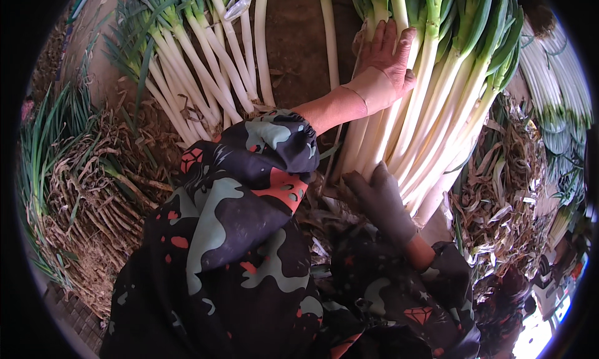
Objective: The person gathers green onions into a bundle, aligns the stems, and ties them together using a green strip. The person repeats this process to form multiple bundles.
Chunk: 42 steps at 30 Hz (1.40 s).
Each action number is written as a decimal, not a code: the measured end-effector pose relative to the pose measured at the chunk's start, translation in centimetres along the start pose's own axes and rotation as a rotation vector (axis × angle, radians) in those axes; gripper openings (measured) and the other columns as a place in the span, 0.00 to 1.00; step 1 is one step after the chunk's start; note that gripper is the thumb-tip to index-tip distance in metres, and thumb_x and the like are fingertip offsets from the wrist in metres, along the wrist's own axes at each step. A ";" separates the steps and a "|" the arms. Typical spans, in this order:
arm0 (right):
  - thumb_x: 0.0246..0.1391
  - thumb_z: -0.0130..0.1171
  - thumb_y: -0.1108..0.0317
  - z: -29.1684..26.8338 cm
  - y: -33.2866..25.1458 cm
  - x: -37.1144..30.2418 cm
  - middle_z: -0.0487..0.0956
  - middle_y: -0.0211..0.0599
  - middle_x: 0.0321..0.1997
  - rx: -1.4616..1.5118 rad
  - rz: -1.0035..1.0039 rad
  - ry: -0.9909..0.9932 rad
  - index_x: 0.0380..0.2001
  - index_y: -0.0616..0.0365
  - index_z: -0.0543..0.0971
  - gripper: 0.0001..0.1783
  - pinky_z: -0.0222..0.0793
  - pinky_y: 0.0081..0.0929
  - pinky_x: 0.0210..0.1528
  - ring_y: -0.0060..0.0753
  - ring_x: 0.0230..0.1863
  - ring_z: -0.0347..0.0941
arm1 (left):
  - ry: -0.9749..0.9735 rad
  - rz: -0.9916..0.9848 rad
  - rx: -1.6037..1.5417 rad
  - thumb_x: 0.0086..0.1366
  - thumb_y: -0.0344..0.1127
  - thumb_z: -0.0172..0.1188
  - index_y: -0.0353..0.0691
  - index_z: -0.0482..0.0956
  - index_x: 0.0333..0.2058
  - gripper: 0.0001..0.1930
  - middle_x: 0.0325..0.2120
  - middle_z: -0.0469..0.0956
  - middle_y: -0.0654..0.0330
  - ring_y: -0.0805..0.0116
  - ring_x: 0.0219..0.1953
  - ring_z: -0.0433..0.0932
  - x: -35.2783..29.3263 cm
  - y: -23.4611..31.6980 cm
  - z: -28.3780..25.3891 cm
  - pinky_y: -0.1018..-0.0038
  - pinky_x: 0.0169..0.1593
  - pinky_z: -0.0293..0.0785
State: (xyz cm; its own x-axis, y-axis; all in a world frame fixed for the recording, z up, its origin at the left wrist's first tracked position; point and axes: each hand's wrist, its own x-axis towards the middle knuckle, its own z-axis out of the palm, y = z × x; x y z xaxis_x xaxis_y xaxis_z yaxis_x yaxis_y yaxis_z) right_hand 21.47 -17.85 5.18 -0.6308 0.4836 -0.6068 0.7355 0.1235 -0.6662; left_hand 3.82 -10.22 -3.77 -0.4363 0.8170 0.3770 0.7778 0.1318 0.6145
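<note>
Brown, earthy ground spreads under the work, with dry husks littered to the right and an uncleaned heap of withered stalks and roots to the left. A loose row of white leeks lies at the upper left, and a single leek lies between that row and the large bundle of leeks right of centre.

Both hands are at this bundle. Its long axis runs away from the person and leans a little to the right: white ends near, green tops far, slightly fanned. The left hand reaches across and lies over the upper stalks, close to the green; its grip is spread, fingers long and flat on the leeks, wrapped round none. The gloved right hand is at the near white ends, touching them from the left; how far its grip closes cannot be told, as part of the fingers is hidden. As I judge it, what counts is this spacing along the stalks: left hand far, right hand near.
</note>
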 end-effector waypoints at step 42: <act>0.55 0.55 0.50 0.7 2.5 2.2 0.78 0.48 0.18 -0.542 -0.326 0.186 0.20 0.54 0.77 0.20 0.73 0.50 0.28 0.56 0.22 0.77 | -0.130 -0.165 -0.081 0.61 0.55 0.62 0.48 0.49 0.70 0.45 0.70 0.46 0.43 0.33 0.71 0.42 -3.2 1.1 0.0 0.48 0.70 0.50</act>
State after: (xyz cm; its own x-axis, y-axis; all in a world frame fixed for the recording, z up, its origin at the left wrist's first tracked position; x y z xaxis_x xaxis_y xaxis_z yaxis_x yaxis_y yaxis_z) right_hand 21.77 -17.11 1.86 -0.8248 0.4835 -0.2932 0.5650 0.6842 -0.4612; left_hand 6.12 -12.69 -4.30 -0.4890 0.8540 0.1776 0.6595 0.2287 0.7161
